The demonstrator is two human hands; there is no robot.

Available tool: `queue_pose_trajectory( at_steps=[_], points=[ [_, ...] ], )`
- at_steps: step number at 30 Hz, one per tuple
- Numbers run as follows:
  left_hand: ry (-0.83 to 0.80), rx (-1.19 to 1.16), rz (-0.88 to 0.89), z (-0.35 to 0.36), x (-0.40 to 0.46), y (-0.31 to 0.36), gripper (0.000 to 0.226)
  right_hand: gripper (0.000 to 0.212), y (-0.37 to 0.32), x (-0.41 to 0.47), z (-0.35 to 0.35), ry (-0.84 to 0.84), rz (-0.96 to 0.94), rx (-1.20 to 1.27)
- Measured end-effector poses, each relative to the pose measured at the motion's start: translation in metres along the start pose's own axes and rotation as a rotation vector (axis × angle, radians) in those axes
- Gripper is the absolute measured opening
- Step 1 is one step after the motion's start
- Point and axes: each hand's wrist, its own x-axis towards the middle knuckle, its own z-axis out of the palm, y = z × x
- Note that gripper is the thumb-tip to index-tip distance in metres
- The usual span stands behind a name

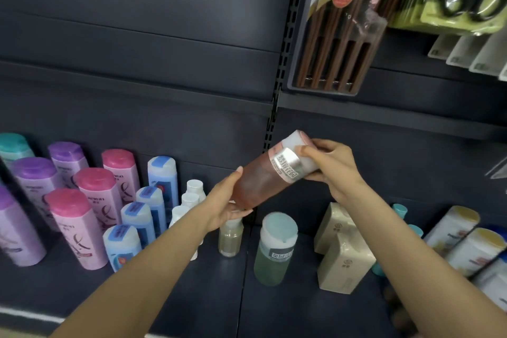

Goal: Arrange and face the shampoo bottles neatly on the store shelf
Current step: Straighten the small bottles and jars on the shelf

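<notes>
A: Dark store shelving, a slotted upright running down the middle of the back panel, and one dark shelf (pixel 175 291) carrying the bottles. What is held?

B: An amber bottle (pixel 258 181) with a white cap and a silver label band, up in the air above the middle of the shelf, tilted, cap end up and to the right. It touches nothing on the shelf.

A: And the hands?

B: The left hand (pixel 225 206) wraps the bottle's lower end, thumb along the near side and fingers curled beneath the base. The right hand (pixel 333 167) pinches the cap end, thumb on the front of the white cap and fingers behind it. So the bottle spans between the two grips, its silver band just left of the right thumb.

A: What stands below?

B: Under the left hand, a small pale bottle (pixel 230 236). Right of it, toward the front edge, a green bottle (pixel 274 250) with a pale blue cap, upright. Further right, beige boxes (pixel 343 252) in a file running front to back.

A: The left end?

B: Rows running toward the back panel: purple-capped bottles (pixel 33 195), pink-capped bottles (pixel 79 225), blue bottles (pixel 131 230), then small white-capped bottles (pixel 192 197). At the right end, yellow-capped bottles (pixel 461 233) lean over.

A: Above?

B: A chopstick pack (pixel 334 44) hangs on the back panel at upper right.
</notes>
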Motion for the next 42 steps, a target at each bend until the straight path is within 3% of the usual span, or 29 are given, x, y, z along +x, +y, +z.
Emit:
queue_pose_trajectory(
  at_steps=[4, 9, 12, 15, 18, 21, 23, 26, 29, 33, 36, 42],
  points=[
    [-0.005, -0.021, 0.105, -0.003, -0.019, 0.008, 0.037, 0.038, 0.007, -0.012, -0.013, -0.134, -0.013, 0.144],
    [0.081, -0.04, 0.313, 0.009, -0.042, 0.017, 0.033, 0.054, 0.006, -0.02, -0.026, -0.288, -0.022, 0.329],
    [0.152, 0.08, 0.503, 0.013, -0.053, 0.021, 0.039, 0.063, 0.005, -0.023, -0.027, -0.296, 0.033, 0.295],
    [0.172, 0.214, 0.634, 0.011, -0.054, 0.022, 0.05, 0.059, 0.008, -0.028, -0.025, -0.24, 0.05, 0.287],
    [0.111, 0.203, 0.535, 0.005, -0.054, 0.022, 0.065, 0.057, 0.009, -0.033, -0.023, -0.182, 0.003, 0.284],
    [-0.019, 0.216, 0.435, 0.003, -0.059, 0.023, 0.049, 0.045, 0.01, -0.033, -0.021, -0.136, -0.019, 0.295],
    [-0.054, 0.154, 0.273, 0.003, -0.063, 0.028, 0.045, 0.038, 0.009, -0.034, -0.02, -0.115, -0.023, 0.292],
    [-0.109, 0.062, 0.086, 0.0, -0.068, 0.034, 0.045, 0.042, 0.009, -0.035, -0.02, -0.14, -0.05, 0.275],
    [-0.097, -0.006, 0.189, -0.002, -0.069, 0.031, 0.04, 0.056, 0.008, -0.036, -0.023, -0.209, -0.019, 0.276],
    [-0.024, 0.028, 0.397, -0.004, -0.071, 0.031, 0.033, 0.071, 0.006, -0.038, -0.035, -0.344, 0.075, 0.065],
    [0.005, 0.105, 0.523, -0.004, -0.073, 0.033, 0.039, 0.059, 0.003, -0.038, -0.039, -0.405, 0.185, 0.155],
    [-0.033, 0.223, 0.581, -0.008, -0.075, 0.032, 0.082, 0.041, 0.003, -0.037, -0.03, -0.249, 0.24, 0.289]
  ],
)
